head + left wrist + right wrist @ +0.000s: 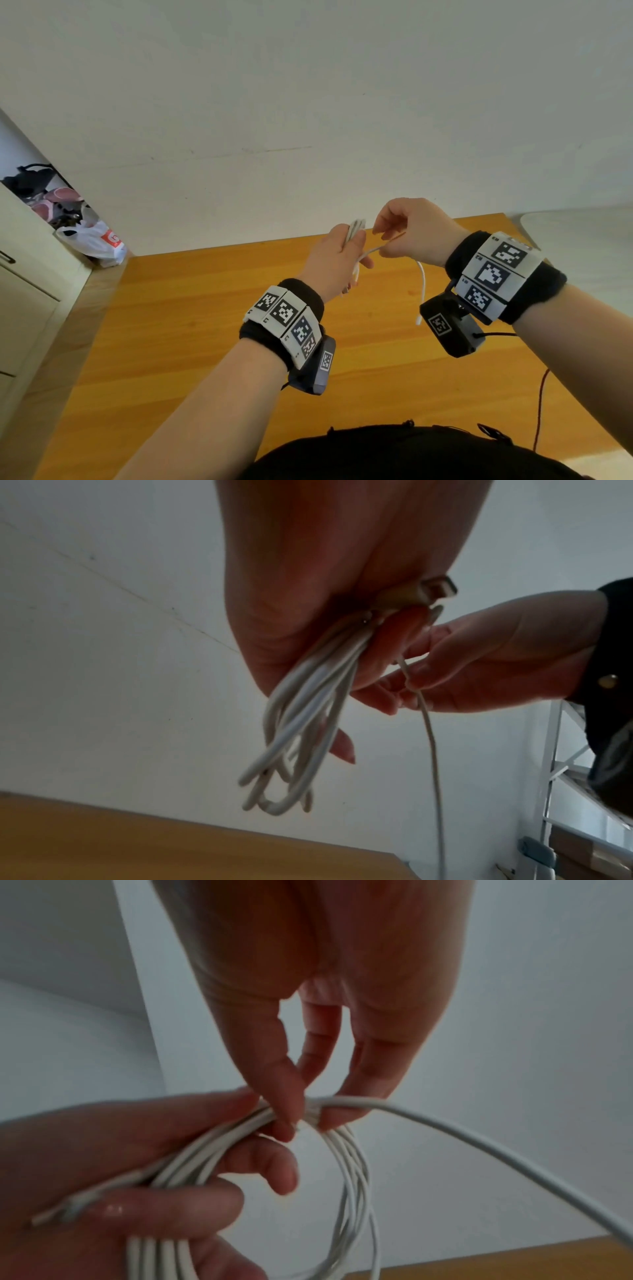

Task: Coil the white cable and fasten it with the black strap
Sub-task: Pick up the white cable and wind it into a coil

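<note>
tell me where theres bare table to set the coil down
The wooden table is bare from its left edge to the left hand, and under both hands. Crowded: the white cable tail hangs beside the right hand, and a red wire crosses the table's right side.

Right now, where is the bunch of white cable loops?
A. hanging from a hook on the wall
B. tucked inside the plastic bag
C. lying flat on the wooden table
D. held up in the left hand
D: the left hand grips the white cable loops in the air, above the wooden table, while the right hand pinches the loose strand.
</note>
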Demonstrator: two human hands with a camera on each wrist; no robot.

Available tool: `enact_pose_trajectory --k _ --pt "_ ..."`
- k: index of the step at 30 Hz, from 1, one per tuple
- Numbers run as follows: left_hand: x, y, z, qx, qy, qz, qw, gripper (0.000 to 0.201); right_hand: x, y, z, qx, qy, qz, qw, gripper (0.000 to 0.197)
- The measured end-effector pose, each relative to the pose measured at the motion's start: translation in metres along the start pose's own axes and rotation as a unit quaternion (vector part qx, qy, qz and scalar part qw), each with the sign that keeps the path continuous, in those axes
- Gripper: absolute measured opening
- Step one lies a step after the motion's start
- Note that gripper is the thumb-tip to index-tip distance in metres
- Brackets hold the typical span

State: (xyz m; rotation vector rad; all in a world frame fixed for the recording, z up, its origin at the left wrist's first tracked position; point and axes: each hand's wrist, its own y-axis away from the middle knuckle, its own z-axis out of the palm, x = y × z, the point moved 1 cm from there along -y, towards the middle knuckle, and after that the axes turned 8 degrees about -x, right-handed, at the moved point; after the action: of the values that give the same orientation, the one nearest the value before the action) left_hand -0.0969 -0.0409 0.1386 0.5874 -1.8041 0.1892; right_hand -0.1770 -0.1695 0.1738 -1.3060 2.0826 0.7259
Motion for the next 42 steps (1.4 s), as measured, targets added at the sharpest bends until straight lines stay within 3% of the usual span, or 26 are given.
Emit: enact_pose_trajectory --k 5,8,12,16,21,27,32,39,42 --pt "0.007 0.003 0.0 -0.023 0.074 -0.009 0.997 0.037 0.01 -0.005 0.008 0.061 0.0 -0.03 0.998 0.028" --pt "0.009 0.004 -0.002 -0.042 0.127 -0.014 0.991 0.034 0.014 -0.007 0.008 0.036 0.003 -0.028 0.999 0.029" --pt "0.01 0.005 -0.004 -0.073 0.175 -0.023 0.982 0.015 0.017 -0.005 0.006 -0.008 -0.113 -0.019 0.993 0.029" --pt "0.009 0.004 -0.004 -0.08 0.2 -0.018 0.976 0.012 0.019 -0.004 0.005 -0.02 -0.161 0.002 0.987 0.025" --pt "0.007 0.002 -0.003 -0.043 0.21 -0.019 0.977 0.017 0.021 -0.005 0.006 -0.021 -0.222 0.025 0.975 0.017" --pt "0.006 -0.001 -0.007 0.013 0.043 0.042 0.998 0.026 0.017 -0.009 0.003 0.026 -0.211 0.031 0.977 0.013" --pt "0.008 -0.004 -0.008 0.014 0.001 0.027 1.0 0.03 0.015 -0.011 0.006 0.041 -0.248 0.031 0.967 0.011" --pt "0.006 -0.004 -0.006 0.071 0.134 0.017 0.988 0.021 0.021 -0.011 0.005 0.037 -0.386 0.012 0.922 0.016" --pt "0.001 -0.005 -0.01 0.102 0.226 0.001 0.969 0.02 0.032 -0.007 0.007 0.021 -0.439 0.032 0.898 0.029"
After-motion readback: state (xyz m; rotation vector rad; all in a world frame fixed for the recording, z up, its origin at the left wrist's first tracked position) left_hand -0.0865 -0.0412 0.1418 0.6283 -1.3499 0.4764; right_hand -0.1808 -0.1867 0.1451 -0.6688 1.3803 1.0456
